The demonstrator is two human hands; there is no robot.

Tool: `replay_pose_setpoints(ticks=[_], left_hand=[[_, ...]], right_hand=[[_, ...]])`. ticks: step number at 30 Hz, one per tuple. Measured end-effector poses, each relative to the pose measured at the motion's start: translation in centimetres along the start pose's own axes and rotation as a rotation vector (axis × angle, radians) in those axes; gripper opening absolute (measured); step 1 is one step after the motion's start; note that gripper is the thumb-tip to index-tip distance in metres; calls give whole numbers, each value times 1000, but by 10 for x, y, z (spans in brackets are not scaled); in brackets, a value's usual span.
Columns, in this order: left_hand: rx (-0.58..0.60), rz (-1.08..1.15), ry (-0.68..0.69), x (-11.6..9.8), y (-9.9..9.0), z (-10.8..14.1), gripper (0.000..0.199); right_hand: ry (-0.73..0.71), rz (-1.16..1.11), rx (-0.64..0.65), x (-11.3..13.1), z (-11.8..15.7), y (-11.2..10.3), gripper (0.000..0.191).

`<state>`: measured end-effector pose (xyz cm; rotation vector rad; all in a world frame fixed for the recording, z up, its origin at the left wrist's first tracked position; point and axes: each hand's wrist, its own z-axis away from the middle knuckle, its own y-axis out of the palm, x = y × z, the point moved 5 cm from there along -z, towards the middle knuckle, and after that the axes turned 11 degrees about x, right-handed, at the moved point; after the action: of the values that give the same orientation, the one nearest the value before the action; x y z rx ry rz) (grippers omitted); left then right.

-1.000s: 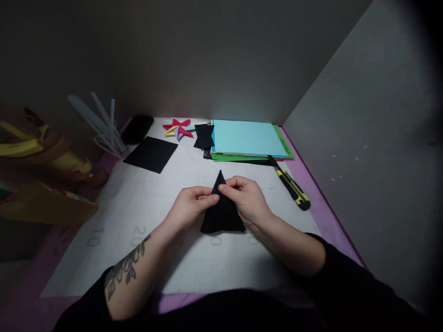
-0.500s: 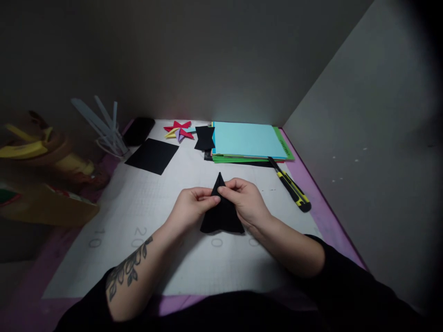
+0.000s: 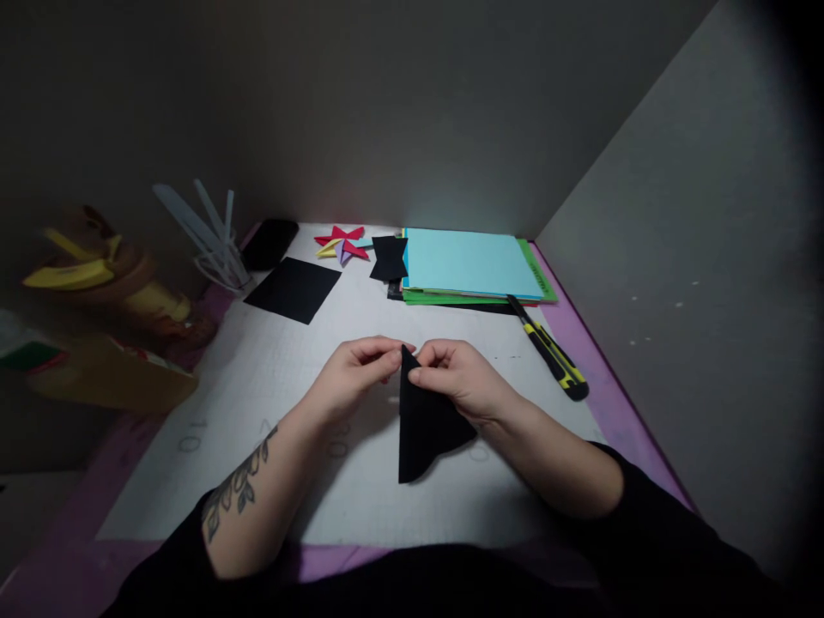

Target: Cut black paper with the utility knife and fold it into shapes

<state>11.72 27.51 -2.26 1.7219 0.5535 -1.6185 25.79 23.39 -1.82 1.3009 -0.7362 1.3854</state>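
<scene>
A folded black paper (image 3: 428,425), roughly triangular with a wavy lower edge, is held above the white sheet (image 3: 257,506) with its pointed tip facing away from me. My right hand (image 3: 467,378) pinches it just below the tip, thumb on top. The fingers of my left hand (image 3: 354,373) are pressed together at the left side of the tip, touching the paper. Behind to the left lies a flat black square (image 3: 294,290). A small black paper with notched ends (image 3: 389,258) rests by the coloured stack.
A stack of coloured paper (image 3: 473,262) lies at the back, with a yellow and black cutter (image 3: 557,356) to its right. A folded paper star (image 3: 342,245), a phone (image 3: 270,244), a holder with white strips (image 3: 222,262) and a brown pot (image 3: 122,275) stand or lie leftward.
The black folded paper has turned, its wide end swinging toward me and to the right. My left hand has shifted to the paper's tip. The whole view has shifted slightly.
</scene>
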Motion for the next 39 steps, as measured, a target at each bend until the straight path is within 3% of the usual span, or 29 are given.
replay_pose_setpoints(ticks=[7, 11, 18, 24, 34, 39], left_hand=[[158, 22, 30, -2, 5, 0, 23], [183, -17, 39, -6, 6, 1, 20], [150, -147, -67, -13, 4, 3, 15], [48, -205, -83, -14, -1, 4, 22], [-44, -258, -83, -19, 3, 6, 19], [-71, -177, -67, -17, 7, 6, 34]], right_hand=[[19, 66, 71, 0, 2, 2, 22], [28, 42, 77, 1, 2, 4, 23], [34, 27, 75, 1, 1, 4, 21], [26, 118, 55, 3, 2, 1, 17], [19, 267, 3, 5, 5, -1, 15], [-15, 322, -10, 3, 4, 0, 19]])
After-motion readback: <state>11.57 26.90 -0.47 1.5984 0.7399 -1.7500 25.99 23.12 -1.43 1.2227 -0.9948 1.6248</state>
